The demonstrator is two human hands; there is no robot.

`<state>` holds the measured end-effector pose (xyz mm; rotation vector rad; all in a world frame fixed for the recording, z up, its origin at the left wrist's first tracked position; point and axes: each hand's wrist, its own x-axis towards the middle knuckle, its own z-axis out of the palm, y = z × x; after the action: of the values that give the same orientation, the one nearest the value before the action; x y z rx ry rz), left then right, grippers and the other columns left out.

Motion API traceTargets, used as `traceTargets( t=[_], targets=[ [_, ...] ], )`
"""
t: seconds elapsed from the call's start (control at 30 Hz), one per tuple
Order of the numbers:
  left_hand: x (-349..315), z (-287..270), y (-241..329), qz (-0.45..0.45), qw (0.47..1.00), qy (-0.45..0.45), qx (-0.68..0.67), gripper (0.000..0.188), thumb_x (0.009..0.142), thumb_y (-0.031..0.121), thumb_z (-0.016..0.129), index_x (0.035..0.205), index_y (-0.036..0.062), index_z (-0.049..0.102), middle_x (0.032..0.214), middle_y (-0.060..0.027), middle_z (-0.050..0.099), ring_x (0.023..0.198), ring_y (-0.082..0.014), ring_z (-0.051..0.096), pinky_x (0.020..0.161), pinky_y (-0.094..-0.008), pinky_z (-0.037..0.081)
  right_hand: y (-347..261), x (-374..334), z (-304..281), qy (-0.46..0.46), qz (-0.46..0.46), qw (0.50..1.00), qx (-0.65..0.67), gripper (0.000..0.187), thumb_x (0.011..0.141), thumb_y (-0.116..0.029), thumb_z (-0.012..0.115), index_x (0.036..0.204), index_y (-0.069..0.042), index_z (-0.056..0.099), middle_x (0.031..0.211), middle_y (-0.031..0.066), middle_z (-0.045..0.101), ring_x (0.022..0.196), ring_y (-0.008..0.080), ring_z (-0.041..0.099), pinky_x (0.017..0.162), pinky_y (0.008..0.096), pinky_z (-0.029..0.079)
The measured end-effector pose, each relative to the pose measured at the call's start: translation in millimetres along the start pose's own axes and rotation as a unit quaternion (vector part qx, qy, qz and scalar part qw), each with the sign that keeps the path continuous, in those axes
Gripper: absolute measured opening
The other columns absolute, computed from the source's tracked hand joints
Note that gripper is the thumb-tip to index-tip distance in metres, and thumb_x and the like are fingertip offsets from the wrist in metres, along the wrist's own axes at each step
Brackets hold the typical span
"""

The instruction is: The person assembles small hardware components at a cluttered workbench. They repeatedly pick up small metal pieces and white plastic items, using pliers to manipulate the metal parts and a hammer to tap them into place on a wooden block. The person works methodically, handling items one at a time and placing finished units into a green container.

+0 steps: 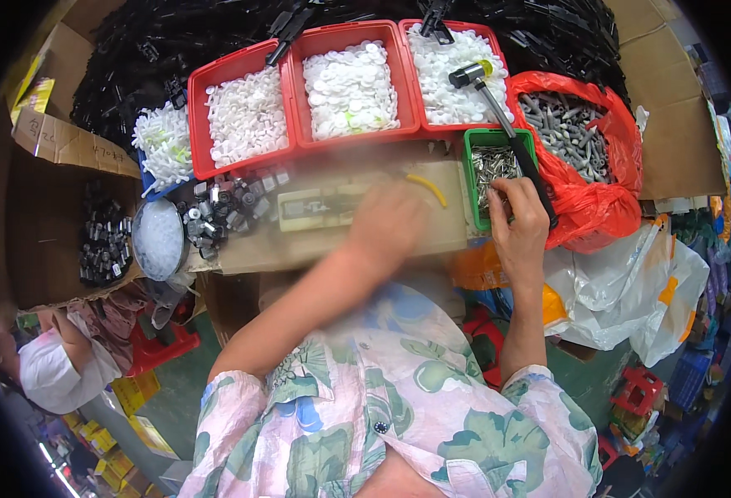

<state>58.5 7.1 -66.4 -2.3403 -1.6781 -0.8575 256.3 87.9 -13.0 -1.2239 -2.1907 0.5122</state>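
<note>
My left hand [394, 217], smeared by motion, is over the work board [258, 259], just right of a cream-coloured jig [345, 205]. A dark and grey part appears to lie in the jig's recess. Beyond that hand's fingers rests a yellow curved strip [429, 190]. My right hand [518, 217] is at the near edge of a green tray [471, 187] of small metal pins [495, 163]. Its thumb and fingers are drawn together; anything between them is too small to tell. A hammer [506, 124] with a black grip lies slanted across the tray's right side.
Red bins [296, 100] of small white parts line the back, before a heap of black parts [548, 41]. Grey plugs fill a red bag [594, 217] at right. Dark pieces [229, 203], a round bowl [160, 239] and a cardboard box [42, 241] stand left.
</note>
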Motion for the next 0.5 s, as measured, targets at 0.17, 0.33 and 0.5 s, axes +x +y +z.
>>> traceTargets(
  t=[0.17, 0.33, 0.5],
  targets=[
    [7, -11, -5, -0.028, 0.998, -0.021, -0.059, 0.018, 0.076, 0.014, 0.075, 0.092, 0.0066, 0.071, 0.087, -0.0044, 0.061, 0.091, -0.0247, 0.058, 0.077, -0.0381, 0.043, 9, 6, 1, -0.057, 0.005, 0.997, -0.059, 0.013, 0.088, -0.005, 0.067, 0.098, 0.002, 0.066, 0.093, 0.0178, 0.060, 0.085, 0.0400, 0.063, 0.071, 0.0470, 0.049],
    [23, -32, -18, -0.064, 0.990, -0.009, -0.122, 0.015, 0.077, 0.008, 0.077, 0.091, 0.0034, 0.072, 0.085, -0.0090, 0.063, 0.087, -0.0287, 0.058, 0.073, -0.0408, 0.047, 14, 9, 4, -0.058, 0.007, 0.997, -0.042, 0.010, 0.088, -0.006, 0.067, 0.095, 0.001, 0.067, 0.090, 0.0168, 0.061, 0.084, 0.0390, 0.063, 0.071, 0.0463, 0.049],
    [58, -38, -41, -0.078, 0.990, 0.028, -0.115, 0.011, 0.079, 0.005, 0.075, 0.089, 0.0011, 0.073, 0.083, -0.0102, 0.065, 0.083, -0.0292, 0.058, 0.074, -0.0400, 0.050, 15, 8, 4, -0.021, 0.021, 0.999, 0.013, 0.008, 0.087, -0.003, 0.067, 0.093, 0.001, 0.068, 0.086, 0.0161, 0.063, 0.077, 0.0368, 0.064, 0.068, 0.0432, 0.049]
  ],
)
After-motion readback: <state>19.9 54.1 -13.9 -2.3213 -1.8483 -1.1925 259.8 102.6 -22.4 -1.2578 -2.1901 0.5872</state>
